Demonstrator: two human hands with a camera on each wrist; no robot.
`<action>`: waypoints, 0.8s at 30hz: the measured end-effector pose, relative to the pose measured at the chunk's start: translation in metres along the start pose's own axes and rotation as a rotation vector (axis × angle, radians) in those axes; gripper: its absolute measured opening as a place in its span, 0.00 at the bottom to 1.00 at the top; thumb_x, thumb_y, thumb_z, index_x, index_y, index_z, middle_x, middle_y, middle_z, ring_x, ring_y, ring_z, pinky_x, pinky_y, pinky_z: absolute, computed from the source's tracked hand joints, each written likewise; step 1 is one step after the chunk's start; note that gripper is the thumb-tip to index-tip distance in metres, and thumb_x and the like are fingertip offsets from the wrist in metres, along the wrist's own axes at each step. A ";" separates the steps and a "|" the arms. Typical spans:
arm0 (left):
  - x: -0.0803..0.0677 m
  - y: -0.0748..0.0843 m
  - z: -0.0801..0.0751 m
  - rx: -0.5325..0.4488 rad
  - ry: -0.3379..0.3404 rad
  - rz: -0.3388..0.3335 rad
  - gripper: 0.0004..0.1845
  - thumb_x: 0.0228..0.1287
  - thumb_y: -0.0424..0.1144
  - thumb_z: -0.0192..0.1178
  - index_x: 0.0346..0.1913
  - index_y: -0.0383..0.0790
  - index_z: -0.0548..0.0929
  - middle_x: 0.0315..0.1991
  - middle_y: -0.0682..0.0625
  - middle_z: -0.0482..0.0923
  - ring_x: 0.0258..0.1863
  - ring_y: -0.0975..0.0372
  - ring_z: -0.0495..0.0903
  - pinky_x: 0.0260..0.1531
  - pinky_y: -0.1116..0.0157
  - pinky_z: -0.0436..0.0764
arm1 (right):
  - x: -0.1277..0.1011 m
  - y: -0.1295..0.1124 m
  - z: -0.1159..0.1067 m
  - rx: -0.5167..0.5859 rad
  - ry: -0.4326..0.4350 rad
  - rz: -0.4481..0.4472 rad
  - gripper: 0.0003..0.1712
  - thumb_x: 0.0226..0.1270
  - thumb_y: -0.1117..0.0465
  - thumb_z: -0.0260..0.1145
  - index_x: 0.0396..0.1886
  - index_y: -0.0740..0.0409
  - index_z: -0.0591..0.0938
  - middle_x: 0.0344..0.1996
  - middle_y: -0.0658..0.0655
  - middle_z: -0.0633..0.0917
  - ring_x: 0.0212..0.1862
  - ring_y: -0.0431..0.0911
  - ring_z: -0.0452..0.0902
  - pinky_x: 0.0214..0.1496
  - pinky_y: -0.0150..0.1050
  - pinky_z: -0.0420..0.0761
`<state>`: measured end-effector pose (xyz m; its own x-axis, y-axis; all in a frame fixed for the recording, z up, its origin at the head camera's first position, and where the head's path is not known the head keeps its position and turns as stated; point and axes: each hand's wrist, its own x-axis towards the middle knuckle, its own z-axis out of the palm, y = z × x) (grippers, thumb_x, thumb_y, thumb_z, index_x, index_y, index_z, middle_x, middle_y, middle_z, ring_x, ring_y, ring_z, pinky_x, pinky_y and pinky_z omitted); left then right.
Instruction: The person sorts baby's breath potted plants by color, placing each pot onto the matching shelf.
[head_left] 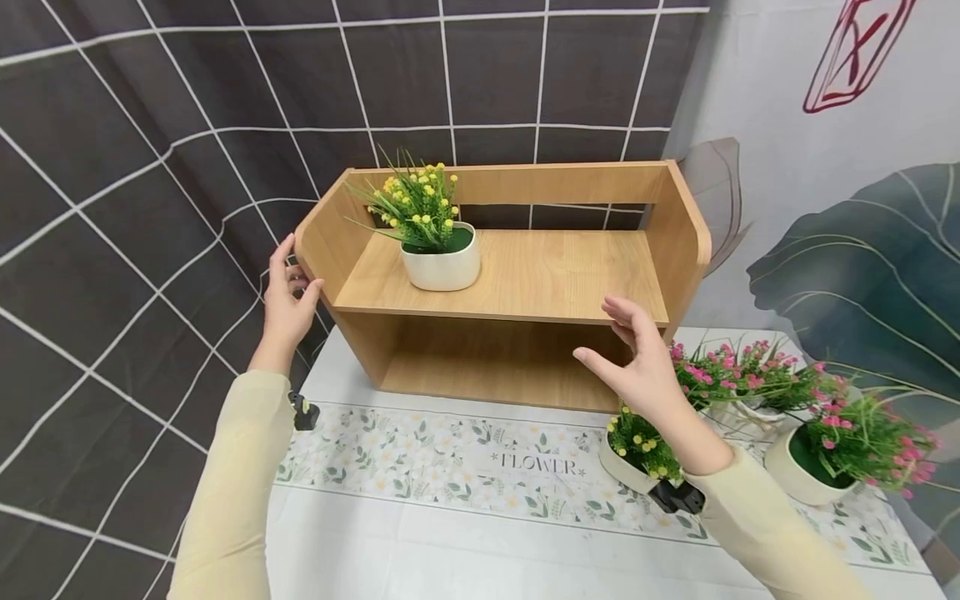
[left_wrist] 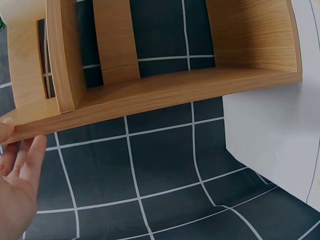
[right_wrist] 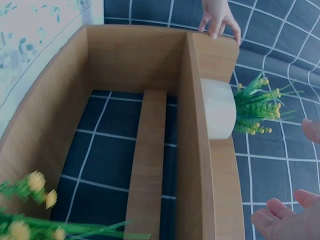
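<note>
A light-brown two-tier wooden shelf (head_left: pixel 566 271) stands on the table. My left hand (head_left: pixel 288 298) grips its left side panel, thumb at the front edge and fingers round the outer face; the left wrist view shows this hand (left_wrist: pixel 22 182) at the panel's edge too. My right hand (head_left: pixel 637 362) is held in front of the shelf's right end, thumb spread from the fingers, nothing between them. On the upper board sits a white oval pot (head_left: pixel 442 265) of yellow flowers (head_left: pixel 418 200), left of the middle.
Below my right forearm is another pot of yellow flowers (head_left: pixel 641 442). Pots of pink flowers (head_left: pixel 862 442) stand at the table's right. A floral runner (head_left: pixel 450 458) lettered FLOWER lies before the shelf. Dark checked cloth (head_left: pixel 495 83) hangs behind and to the left.
</note>
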<state>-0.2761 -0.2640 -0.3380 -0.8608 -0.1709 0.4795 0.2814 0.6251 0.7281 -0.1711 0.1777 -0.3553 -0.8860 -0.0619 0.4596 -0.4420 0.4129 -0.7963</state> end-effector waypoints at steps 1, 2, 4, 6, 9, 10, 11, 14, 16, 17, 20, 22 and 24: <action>0.000 0.000 0.000 0.000 0.001 -0.001 0.38 0.66 0.26 0.52 0.74 0.54 0.51 0.56 0.32 0.70 0.48 0.49 0.74 0.38 0.68 0.70 | -0.003 0.002 -0.003 -0.009 0.003 0.003 0.40 0.54 0.69 0.71 0.65 0.68 0.64 0.63 0.67 0.68 0.65 0.56 0.64 0.62 0.20 0.61; 0.000 -0.001 0.000 0.001 0.002 -0.002 0.38 0.66 0.26 0.51 0.74 0.54 0.51 0.56 0.32 0.70 0.48 0.49 0.74 0.38 0.68 0.69 | -0.005 0.003 -0.006 -0.013 0.006 0.005 0.40 0.54 0.69 0.71 0.65 0.69 0.64 0.63 0.67 0.68 0.65 0.57 0.64 0.61 0.19 0.61; 0.000 -0.001 0.000 -0.001 0.002 -0.002 0.38 0.67 0.26 0.51 0.74 0.54 0.51 0.56 0.32 0.69 0.49 0.48 0.74 0.38 0.70 0.69 | -0.011 0.006 -0.011 -0.023 0.014 0.012 0.40 0.54 0.69 0.71 0.65 0.70 0.64 0.63 0.68 0.69 0.64 0.58 0.64 0.60 0.17 0.60; -0.001 -0.002 0.000 -0.001 0.002 0.002 0.37 0.67 0.26 0.51 0.74 0.53 0.51 0.56 0.32 0.69 0.49 0.47 0.74 0.38 0.70 0.69 | -0.017 0.009 -0.017 -0.040 0.024 0.027 0.40 0.54 0.69 0.71 0.65 0.69 0.64 0.63 0.67 0.69 0.64 0.57 0.65 0.60 0.16 0.60; -0.001 -0.001 0.000 -0.004 0.002 0.007 0.37 0.66 0.26 0.51 0.74 0.53 0.51 0.56 0.32 0.69 0.50 0.46 0.74 0.39 0.67 0.70 | -0.027 0.013 -0.024 -0.076 0.049 0.042 0.39 0.54 0.69 0.71 0.65 0.68 0.64 0.61 0.66 0.71 0.63 0.48 0.67 0.58 0.15 0.60; -0.001 -0.001 0.000 -0.003 0.002 0.005 0.38 0.66 0.26 0.51 0.74 0.53 0.51 0.56 0.32 0.69 0.50 0.46 0.74 0.39 0.66 0.70 | -0.030 0.015 -0.026 -0.083 0.060 0.046 0.39 0.54 0.69 0.71 0.65 0.68 0.65 0.61 0.65 0.72 0.62 0.44 0.67 0.58 0.15 0.60; -0.001 -0.001 0.000 -0.004 0.001 0.004 0.38 0.66 0.26 0.52 0.74 0.54 0.51 0.56 0.32 0.69 0.50 0.46 0.74 0.40 0.65 0.70 | -0.033 0.017 -0.027 -0.091 0.071 0.049 0.39 0.54 0.69 0.71 0.65 0.68 0.65 0.60 0.62 0.72 0.61 0.39 0.67 0.58 0.15 0.61; -0.001 -0.001 0.001 -0.002 -0.002 -0.005 0.38 0.67 0.27 0.51 0.74 0.56 0.51 0.57 0.32 0.69 0.50 0.47 0.74 0.39 0.67 0.70 | -0.043 0.023 -0.031 -0.100 0.106 0.050 0.38 0.53 0.72 0.71 0.64 0.68 0.66 0.58 0.50 0.72 0.58 0.27 0.64 0.58 0.15 0.61; -0.001 -0.002 0.001 -0.003 -0.005 -0.009 0.38 0.67 0.27 0.51 0.74 0.56 0.50 0.57 0.33 0.69 0.51 0.47 0.74 0.39 0.68 0.70 | -0.051 0.027 -0.034 -0.100 0.128 0.053 0.38 0.52 0.73 0.70 0.64 0.69 0.66 0.56 0.42 0.70 0.56 0.23 0.63 0.57 0.15 0.61; -0.001 -0.001 0.002 -0.001 -0.007 -0.011 0.38 0.67 0.27 0.51 0.74 0.56 0.50 0.57 0.33 0.69 0.51 0.47 0.74 0.39 0.68 0.70 | -0.055 0.029 -0.035 -0.106 0.136 0.057 0.38 0.51 0.74 0.70 0.64 0.69 0.66 0.55 0.38 0.69 0.56 0.22 0.62 0.56 0.15 0.61; -0.001 -0.001 0.002 0.001 -0.007 -0.008 0.38 0.67 0.27 0.51 0.74 0.55 0.50 0.56 0.32 0.69 0.51 0.47 0.73 0.39 0.67 0.70 | -0.066 0.036 -0.040 -0.122 0.154 0.075 0.39 0.50 0.75 0.71 0.64 0.69 0.67 0.54 0.38 0.68 0.55 0.21 0.61 0.55 0.14 0.61; -0.001 -0.002 0.002 0.002 0.000 -0.005 0.38 0.67 0.27 0.51 0.74 0.55 0.50 0.56 0.32 0.69 0.50 0.48 0.73 0.39 0.67 0.70 | -0.071 0.041 -0.043 -0.117 0.159 0.089 0.39 0.50 0.76 0.70 0.64 0.69 0.66 0.54 0.42 0.69 0.55 0.21 0.61 0.56 0.14 0.61; 0.000 -0.002 0.002 0.003 0.010 -0.002 0.38 0.67 0.27 0.51 0.74 0.55 0.51 0.56 0.33 0.70 0.48 0.50 0.73 0.39 0.67 0.70 | -0.075 0.045 -0.046 -0.123 0.155 0.104 0.39 0.50 0.75 0.70 0.64 0.69 0.66 0.56 0.48 0.69 0.55 0.21 0.61 0.56 0.13 0.60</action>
<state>-0.2774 -0.2638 -0.3410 -0.8569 -0.1795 0.4832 0.2788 0.6271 0.7274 -0.1182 0.2429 -0.4076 -0.8893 0.1237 0.4402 -0.3203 0.5185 -0.7928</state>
